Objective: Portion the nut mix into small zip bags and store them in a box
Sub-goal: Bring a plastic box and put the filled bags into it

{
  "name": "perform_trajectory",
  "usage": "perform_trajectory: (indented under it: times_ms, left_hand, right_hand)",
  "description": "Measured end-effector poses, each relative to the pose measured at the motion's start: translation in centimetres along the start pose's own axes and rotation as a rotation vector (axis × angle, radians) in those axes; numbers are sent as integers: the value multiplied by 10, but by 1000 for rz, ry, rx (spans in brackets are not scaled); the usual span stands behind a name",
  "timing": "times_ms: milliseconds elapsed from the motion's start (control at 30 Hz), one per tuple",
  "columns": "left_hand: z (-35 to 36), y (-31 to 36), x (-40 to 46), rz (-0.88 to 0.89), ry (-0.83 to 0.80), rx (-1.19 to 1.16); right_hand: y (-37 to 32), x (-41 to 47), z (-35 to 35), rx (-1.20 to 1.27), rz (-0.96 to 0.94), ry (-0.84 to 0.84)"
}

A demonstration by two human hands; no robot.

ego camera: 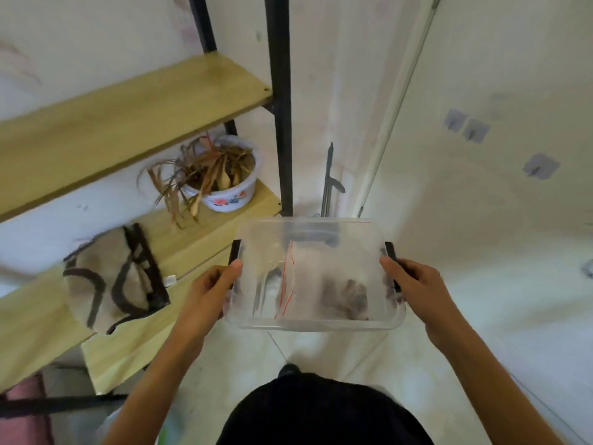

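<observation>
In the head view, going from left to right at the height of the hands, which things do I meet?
Bag with dark straps on the shelf → left hand → clear box with a zip bag inside → right hand.

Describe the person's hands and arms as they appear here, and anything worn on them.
Both forearms are bare up to the frame's bottom edge: no sleeves show. The left hand and right hand carry no gloves, rings, watch or bracelet that can be seen. Fingernails are short and unpainted. Motion blur hides finer marks.
</observation>
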State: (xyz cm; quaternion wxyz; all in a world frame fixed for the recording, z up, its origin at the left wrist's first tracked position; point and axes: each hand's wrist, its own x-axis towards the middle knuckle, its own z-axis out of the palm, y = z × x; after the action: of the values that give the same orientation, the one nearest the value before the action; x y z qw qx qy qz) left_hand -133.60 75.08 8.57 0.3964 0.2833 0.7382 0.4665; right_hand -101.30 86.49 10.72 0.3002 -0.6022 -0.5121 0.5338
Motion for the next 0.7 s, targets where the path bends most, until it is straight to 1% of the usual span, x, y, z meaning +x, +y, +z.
perform_trajectory:
  times_ms: [167, 300, 400, 467, 567, 633, 700]
  left_hand:
    - [-34, 69, 2, 102, 149, -42]
    - [-54, 120, -13, 177, 266, -180]
    - [-74, 148, -25, 240, 306, -255]
    - [-86, 165, -31, 277, 359, -294]
    - [-108, 194, -24, 340, 382, -343]
    - [-123, 211, -16, 373, 422, -322]
    - [-134, 229, -5, 395, 442, -328]
  right_hand:
    - [-80, 40, 24, -30, -106, -131]
    - [-155, 58, 34, -32, -239, -262]
    - [-210, 69, 46, -15, -316, -411]
    - [-242, 77, 56, -52, -371, -498]
    - [-287, 87, 78, -77, -427, -626]
    - [-313, 96, 96, -58, -440, -664]
    - [-334, 107, 115, -81, -467, -636]
